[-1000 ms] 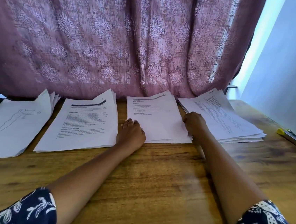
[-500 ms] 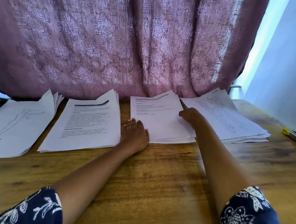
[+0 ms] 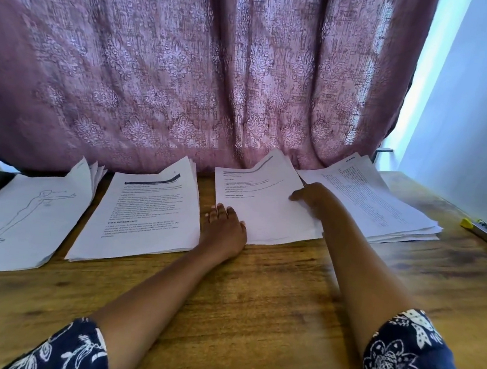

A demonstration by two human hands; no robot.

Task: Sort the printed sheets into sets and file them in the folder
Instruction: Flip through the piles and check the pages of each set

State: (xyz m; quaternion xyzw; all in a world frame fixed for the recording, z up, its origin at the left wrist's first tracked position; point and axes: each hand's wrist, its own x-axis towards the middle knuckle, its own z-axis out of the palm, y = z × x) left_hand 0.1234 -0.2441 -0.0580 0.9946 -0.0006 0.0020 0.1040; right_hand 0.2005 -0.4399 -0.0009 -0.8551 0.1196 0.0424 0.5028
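R hand has been slid from the R edge of the pile btwn the hands onto its top, fingers laid flat; L hand is kept flat vs. its L edge. Pile is prob. being squared; nothing filed yet.

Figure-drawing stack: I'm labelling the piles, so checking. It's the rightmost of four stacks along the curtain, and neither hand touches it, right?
No. The head view shows the figure-drawing stack leftmost of the four, not rightmost. The rest holds: the stacks lie along the curtain, and the left hand and right hand are both at the third stack from the left.
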